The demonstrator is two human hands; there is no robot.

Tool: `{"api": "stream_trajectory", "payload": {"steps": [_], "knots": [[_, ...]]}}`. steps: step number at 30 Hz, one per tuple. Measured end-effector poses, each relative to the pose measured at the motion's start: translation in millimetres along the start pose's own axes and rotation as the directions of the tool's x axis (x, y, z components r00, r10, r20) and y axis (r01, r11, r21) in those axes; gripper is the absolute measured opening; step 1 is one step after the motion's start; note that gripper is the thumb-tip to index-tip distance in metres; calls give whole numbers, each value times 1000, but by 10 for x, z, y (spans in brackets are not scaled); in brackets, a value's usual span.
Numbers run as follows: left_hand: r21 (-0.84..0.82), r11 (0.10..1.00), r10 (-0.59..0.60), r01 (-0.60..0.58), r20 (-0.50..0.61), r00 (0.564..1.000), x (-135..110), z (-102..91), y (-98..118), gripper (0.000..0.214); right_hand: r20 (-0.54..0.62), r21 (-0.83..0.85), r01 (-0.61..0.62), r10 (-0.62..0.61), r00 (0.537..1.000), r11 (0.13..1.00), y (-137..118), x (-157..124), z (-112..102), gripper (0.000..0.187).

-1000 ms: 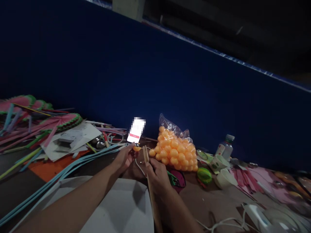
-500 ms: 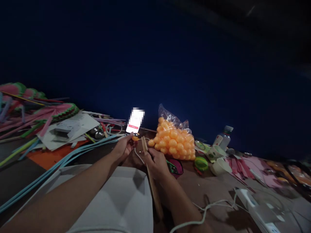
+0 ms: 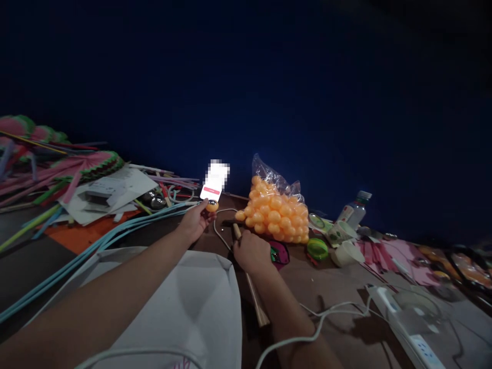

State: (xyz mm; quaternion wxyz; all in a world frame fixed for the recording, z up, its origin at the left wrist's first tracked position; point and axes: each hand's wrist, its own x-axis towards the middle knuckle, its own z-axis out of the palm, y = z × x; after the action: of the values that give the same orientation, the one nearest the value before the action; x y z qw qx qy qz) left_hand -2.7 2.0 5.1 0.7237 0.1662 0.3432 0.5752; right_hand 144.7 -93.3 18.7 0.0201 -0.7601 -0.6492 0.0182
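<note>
**Orange ball in one hand, wooden stick in the other**

The left hand [image 3: 195, 223] has its fingertips pinched on an orange ball [image 3: 212, 207] with a silvery top, and the right hand [image 3: 251, 251] is wrapped around a wooden stick [image 3: 258, 306]. The two hands are apart. From the right hand, the ball lies left and slightly farther off; the stick's long axis slants from near right to far left, its far end near the ball but not touching it. Some dark shape sits at that end, too dim for me to make out. Just beyond the ball glows a phone [image 3: 211, 192]; to the right, a clear bag of orange balls [image 3: 279, 212] stands on the brown surface [image 3: 298, 277]. Light-blue tubes [image 3: 126, 225] stretch away left, and a power strip [image 3: 403, 320] lies near right.
</note>
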Motion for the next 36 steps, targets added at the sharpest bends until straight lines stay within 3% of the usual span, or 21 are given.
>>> {"api": "stream_trajectory", "payload": {"steps": [5, 10, 17, 28, 36], "knots": [[5, 1000, 18, -18, -10, 1000, 12, -6, -5, 15, -71, 4, 0, 1, 997, 1000, 11, 30, 7, 28], [30, 999, 40, -39, -27, 999, 14, -6, -18, 16, -216, 120, 209, -180, 960, 971, -47, 203, 108, 23], [38, 999, 37, -36, -16, 999, 27, -26, -46, 14, -84, 82, 252, -245, 966, 964, -130, 355, 315, 25], [80, 996, 33, -35, 30, 999, 49, -83, -94, 13, -84, -1, 179, -179, 980, 984, -179, 359, 321, 20], [77, 997, 27, -29, 29, 999, 78, -103, -102, 10, -117, 88, 210, -199, 973, 974, -119, 340, 359, 19]]}}
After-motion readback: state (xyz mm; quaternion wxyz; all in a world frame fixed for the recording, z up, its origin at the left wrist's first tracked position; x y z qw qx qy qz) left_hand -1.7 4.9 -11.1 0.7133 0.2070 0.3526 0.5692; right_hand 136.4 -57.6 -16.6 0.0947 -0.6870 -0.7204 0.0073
